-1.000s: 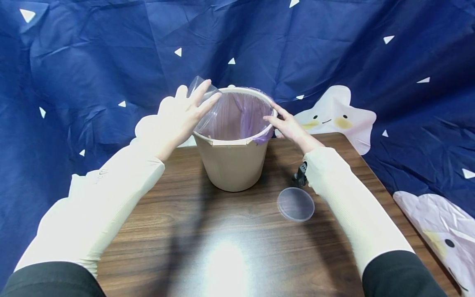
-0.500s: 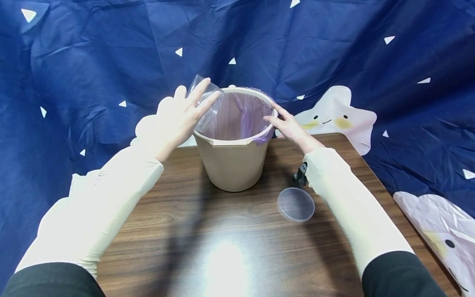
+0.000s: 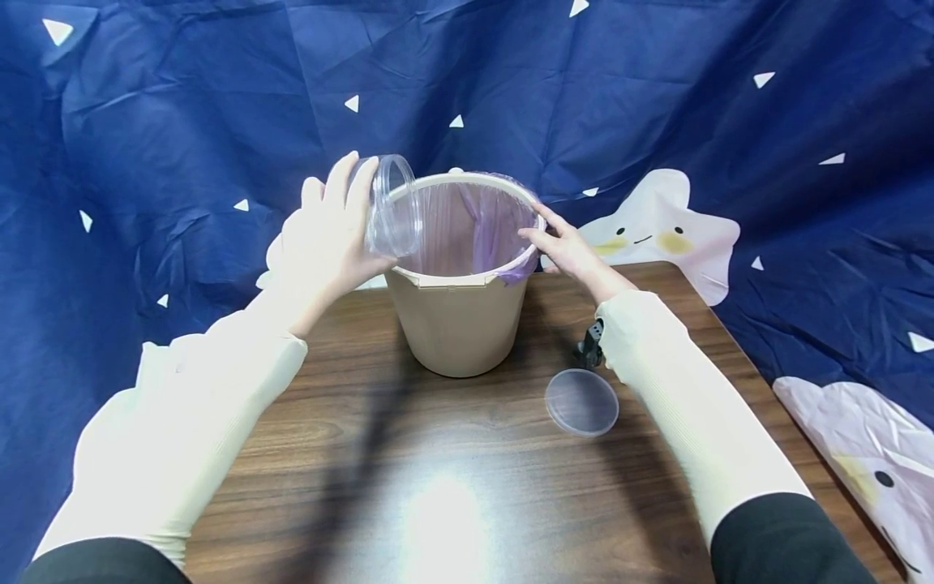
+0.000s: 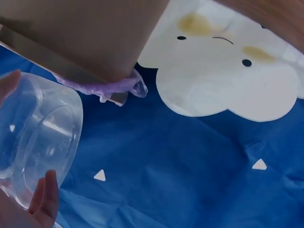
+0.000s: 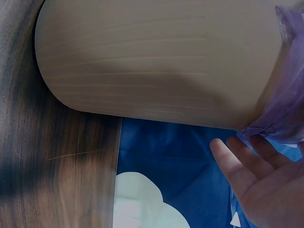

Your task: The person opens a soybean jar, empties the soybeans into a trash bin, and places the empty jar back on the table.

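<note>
My left hand point(image 3: 328, 227) grips a clear round plastic container point(image 3: 394, 207) between thumb and fingers, tilted on its side with its mouth toward the beige trash bin point(image 3: 452, 324). It overlaps the bin's left rim in the head view. In the left wrist view the see-through container point(image 4: 47, 133) fills the left edge, beside the bin's purple-trimmed rim. A thin purple trash bag point(image 3: 490, 231) lines the bin and folds over the rim. My right hand point(image 3: 572, 247) holds the bin's right rim, thumb on the inner side and the other fingers outside, near the bag point(image 5: 280, 114).
A clear round lid point(image 3: 581, 402) lies flat on the brown wooden table point(image 3: 314, 422), right of the bin. Close by the right sleeve is a small black object point(image 3: 591, 345), the wrist camera by its look. A blue curtain point(image 3: 219, 122) with cloud and star prints hangs behind.
My left hand has turned and shifted left, tipping the container so that its round mouth now shows over the bin's left side. My right hand stays at the rim.
</note>
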A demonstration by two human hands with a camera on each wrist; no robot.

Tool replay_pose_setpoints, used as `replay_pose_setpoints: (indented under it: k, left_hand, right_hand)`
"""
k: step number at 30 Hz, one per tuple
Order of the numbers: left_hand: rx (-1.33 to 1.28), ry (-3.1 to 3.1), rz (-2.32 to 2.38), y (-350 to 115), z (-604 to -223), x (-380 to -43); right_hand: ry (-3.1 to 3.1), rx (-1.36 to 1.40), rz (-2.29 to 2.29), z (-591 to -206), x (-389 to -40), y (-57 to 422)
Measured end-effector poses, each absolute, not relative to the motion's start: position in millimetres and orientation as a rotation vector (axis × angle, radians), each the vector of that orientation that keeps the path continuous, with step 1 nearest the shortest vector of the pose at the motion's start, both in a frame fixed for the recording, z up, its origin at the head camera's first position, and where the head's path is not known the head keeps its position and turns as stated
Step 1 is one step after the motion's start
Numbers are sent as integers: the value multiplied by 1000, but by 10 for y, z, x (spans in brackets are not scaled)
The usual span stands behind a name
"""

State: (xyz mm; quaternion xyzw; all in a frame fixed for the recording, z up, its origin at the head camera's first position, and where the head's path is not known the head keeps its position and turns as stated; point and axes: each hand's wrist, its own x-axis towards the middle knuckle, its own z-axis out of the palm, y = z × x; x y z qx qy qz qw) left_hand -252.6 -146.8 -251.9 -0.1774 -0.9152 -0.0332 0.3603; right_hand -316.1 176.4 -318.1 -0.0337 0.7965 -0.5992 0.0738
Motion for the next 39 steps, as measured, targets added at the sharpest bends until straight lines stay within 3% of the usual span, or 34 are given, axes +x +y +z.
replay_pose_setpoints:
  k: [17,39]
  left_hand:
    - [-93,-2542,-603,-1612,-2679,-2212]
    - [181,-2431,-972,-1787,-3323,-1689]
  right_hand:
    - [2379,-96,-1813,-3180,-3158,1761]
    - [2392,-95,-1801,-3196,-3152,1766]
